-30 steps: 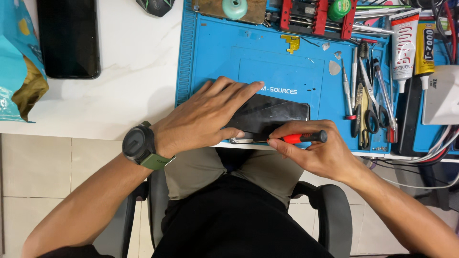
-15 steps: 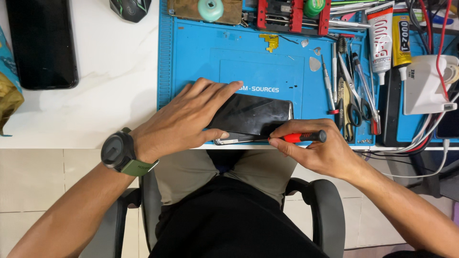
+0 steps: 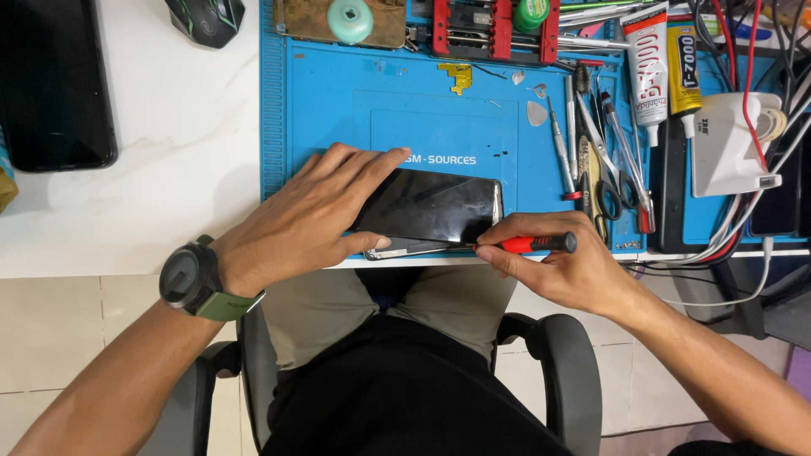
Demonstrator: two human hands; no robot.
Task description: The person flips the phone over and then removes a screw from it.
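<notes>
Fingers [image 3: 494,245] pinch red screwdriver [image 3: 536,244] at phone [image 3: 427,207].

Just one head-worn camera, looking straight down from pretty close, taking in the blue repair mat [image 3: 338,110], white desk [image 3: 169,169], lap and chair.

A phone repair bench, a small electronics workshop. A blue mat [image 3: 338,118] with ridged edges and shallow trays covers the white table [image 3: 169,127]. Along its far edge sit a red clamp [image 3: 494,29] and a green reel [image 3: 350,20]. At the right lie tweezers [image 3: 629,156], scissors [image 3: 604,181], small screwdrivers [image 3: 559,143], a pick [image 3: 536,112] and two glue tubes [image 3: 667,63], beside a white charger [image 3: 731,139] with tangled cables [image 3: 726,253]. A phone [image 3: 431,207] lies on the mat under the left hand [image 3: 308,219]; the right hand [image 3: 566,270] holds a red driver [image 3: 528,244] at its edge
</notes>
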